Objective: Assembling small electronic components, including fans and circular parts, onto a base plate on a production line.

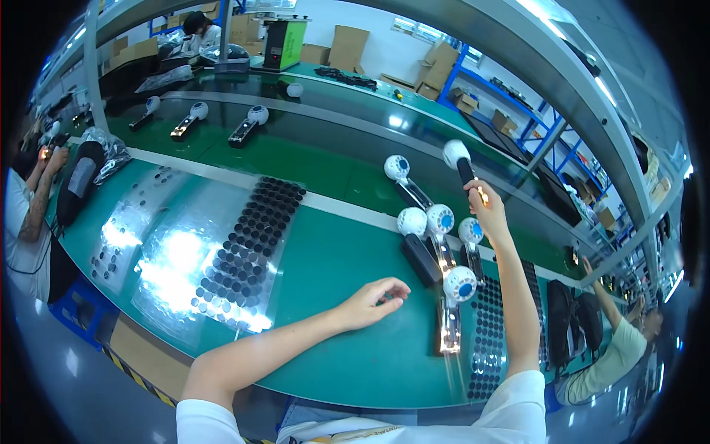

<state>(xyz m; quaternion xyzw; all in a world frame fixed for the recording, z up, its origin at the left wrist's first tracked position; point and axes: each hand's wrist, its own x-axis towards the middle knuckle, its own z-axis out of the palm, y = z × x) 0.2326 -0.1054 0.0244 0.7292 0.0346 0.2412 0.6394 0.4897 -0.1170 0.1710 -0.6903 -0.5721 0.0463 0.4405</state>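
Observation:
My right hand point(485, 204) is wrapped round the black handle of a handheld device point(456, 155) with a round white head, raised at the far edge of the bench with its head pointing away. My left hand point(376, 302) hovers over the green bench top, fingers loosely curled and thumb apart, holding nothing. Between my hands lies a cluster of similar devices, some showing blue rings on their heads. One device point(459, 285) lies nearest me, its glossy handle toward me. Behind it are another device point(441, 222), a black-handled device point(413, 223) and a device point(471, 231) near my right forearm.
Clear sheets of black round pads point(248, 240) lie left; another pad sheet point(487, 333) lies under my right forearm. More devices point(251, 124) rest on the green conveyor point(325, 159) beyond the bench. A black pouch point(80, 177) sits far left. People work at both sides; a metal frame point(592, 81) rises right.

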